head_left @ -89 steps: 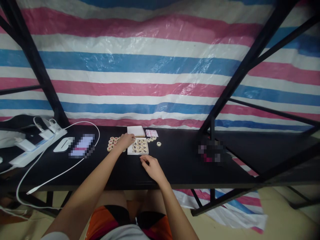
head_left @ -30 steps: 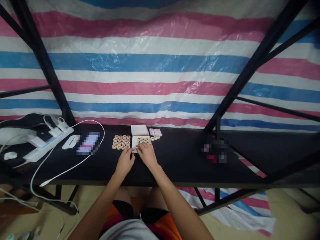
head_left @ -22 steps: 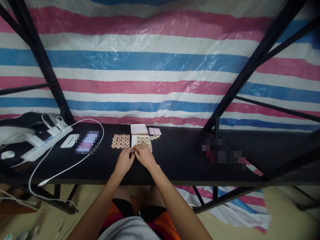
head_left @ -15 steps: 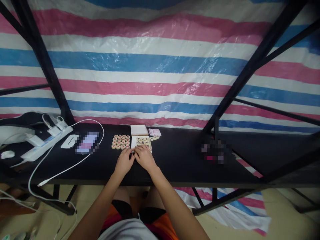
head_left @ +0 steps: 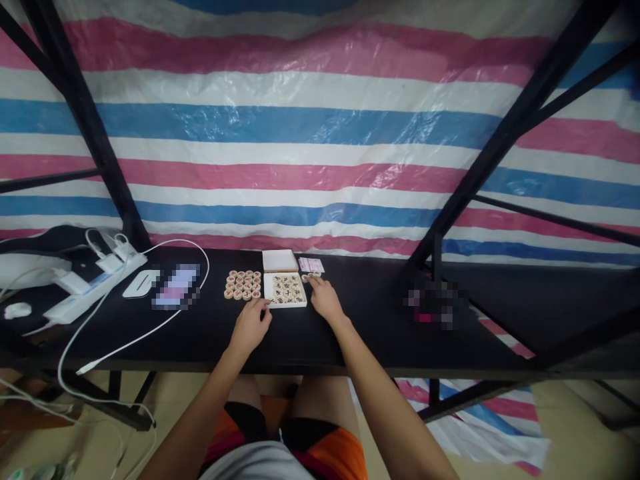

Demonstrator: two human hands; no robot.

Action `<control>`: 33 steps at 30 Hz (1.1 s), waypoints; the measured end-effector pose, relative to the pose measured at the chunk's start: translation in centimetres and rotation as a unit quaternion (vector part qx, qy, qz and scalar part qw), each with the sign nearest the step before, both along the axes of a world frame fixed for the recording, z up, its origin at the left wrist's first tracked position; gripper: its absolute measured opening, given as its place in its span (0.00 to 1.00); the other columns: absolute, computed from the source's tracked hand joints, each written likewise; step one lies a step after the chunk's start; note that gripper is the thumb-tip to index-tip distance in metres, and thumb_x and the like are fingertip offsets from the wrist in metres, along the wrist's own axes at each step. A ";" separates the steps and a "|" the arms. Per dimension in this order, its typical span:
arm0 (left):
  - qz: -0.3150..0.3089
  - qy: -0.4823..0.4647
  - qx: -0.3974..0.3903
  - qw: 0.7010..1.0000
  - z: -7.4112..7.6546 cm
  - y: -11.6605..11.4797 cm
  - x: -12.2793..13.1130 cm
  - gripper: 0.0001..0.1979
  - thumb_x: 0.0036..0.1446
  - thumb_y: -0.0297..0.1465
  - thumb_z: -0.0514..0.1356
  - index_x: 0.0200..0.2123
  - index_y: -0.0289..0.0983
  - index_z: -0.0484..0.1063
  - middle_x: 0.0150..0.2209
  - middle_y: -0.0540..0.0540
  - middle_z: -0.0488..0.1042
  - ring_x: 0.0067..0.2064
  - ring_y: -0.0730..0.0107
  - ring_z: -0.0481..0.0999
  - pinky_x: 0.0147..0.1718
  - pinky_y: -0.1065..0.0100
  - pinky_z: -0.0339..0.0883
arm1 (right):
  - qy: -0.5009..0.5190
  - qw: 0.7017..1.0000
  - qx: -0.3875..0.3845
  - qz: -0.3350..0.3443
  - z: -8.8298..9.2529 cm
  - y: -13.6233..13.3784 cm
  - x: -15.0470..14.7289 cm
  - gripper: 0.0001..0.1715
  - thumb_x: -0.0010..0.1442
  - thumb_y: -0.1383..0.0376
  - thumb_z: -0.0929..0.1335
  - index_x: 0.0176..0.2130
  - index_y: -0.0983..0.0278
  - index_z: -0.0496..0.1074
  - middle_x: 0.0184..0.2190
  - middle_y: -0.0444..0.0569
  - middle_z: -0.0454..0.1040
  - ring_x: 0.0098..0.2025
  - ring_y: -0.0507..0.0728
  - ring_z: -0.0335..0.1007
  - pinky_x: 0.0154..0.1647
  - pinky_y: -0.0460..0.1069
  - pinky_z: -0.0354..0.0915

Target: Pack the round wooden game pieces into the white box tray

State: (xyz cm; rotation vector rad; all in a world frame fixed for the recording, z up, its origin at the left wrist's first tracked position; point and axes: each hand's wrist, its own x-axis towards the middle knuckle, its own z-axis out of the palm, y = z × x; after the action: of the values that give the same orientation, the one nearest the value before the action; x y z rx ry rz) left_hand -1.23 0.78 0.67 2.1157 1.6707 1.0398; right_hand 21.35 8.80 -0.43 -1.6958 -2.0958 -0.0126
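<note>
A shallow white box (head_left: 303, 304) holds rows of Chinese chess pieces (head_left: 286, 288) with dark characters. My left hand (head_left: 251, 325) rests at its front left corner, fingers loosely bent and fingertips touching or very near the rim. My right hand (head_left: 327, 301) is to the right of the box. Its fingers stretch towards a few loose chess pieces (head_left: 315, 275), with a fingertip on or just by the nearest one; the exact contact is too small to tell. Left of the box, red-marked chess pieces (head_left: 243, 285) stand in neat rows on the black table.
A white box lid (head_left: 279, 260) and a pink-and-white card (head_left: 312, 265) lie behind the box. On the left are a phone (head_left: 176, 287), a white device (head_left: 141, 284), a power strip (head_left: 95, 287) and a looping white cable (head_left: 145, 337). Blurred items (head_left: 433, 303) sit on the right.
My right hand has moved from the box's front edge to the loose pieces on its right, uncovering the pieces inside. My left hand stays at the front left corner.
</note>
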 end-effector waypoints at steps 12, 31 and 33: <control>-0.002 -0.004 -0.003 1.000 -0.1 0.0 0.0 0.12 0.57 0.25 0.53 0.43 0.36 0.72 0.41 0.44 0.73 0.40 0.66 0.73 0.43 0.64 0.67 | -0.022 0.999 0.025 -0.022 -0.1 -1.4 0.2 0.15 0.60 0.68 0.62 0.46 0.64 0.71 0.49 0.56 0.69 0.45 0.60 0.63 0.44 0.51 0.60; 0.004 0.013 -0.002 1.000 -0.3 0.2 -0.1 0.12 0.57 0.27 0.53 0.43 0.37 0.71 0.42 0.43 0.72 0.40 0.65 0.73 0.41 0.65 0.67 | 0.026 0.991 -0.019 0.131 3.4 -1.0 -8.5 0.07 0.58 0.65 0.67 0.38 0.62 0.75 0.36 0.49 0.76 0.41 0.56 0.69 0.43 0.48 0.60; 0.002 0.013 -0.003 1.000 -0.3 0.3 -0.1 0.12 0.57 0.27 0.53 0.43 0.37 0.71 0.42 0.43 0.72 0.40 0.65 0.73 0.41 0.65 0.67 | 0.005 0.991 -0.038 0.129 3.5 -0.6 -9.0 0.08 0.59 0.62 0.68 0.38 0.61 0.76 0.35 0.50 0.76 0.40 0.56 0.70 0.41 0.48 0.60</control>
State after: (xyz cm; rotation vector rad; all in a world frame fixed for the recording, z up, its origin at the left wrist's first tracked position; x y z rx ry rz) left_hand -1.36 1.08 0.32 2.1314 1.6896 1.0104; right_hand 12.37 8.21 3.03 -1.4491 -2.3186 0.1558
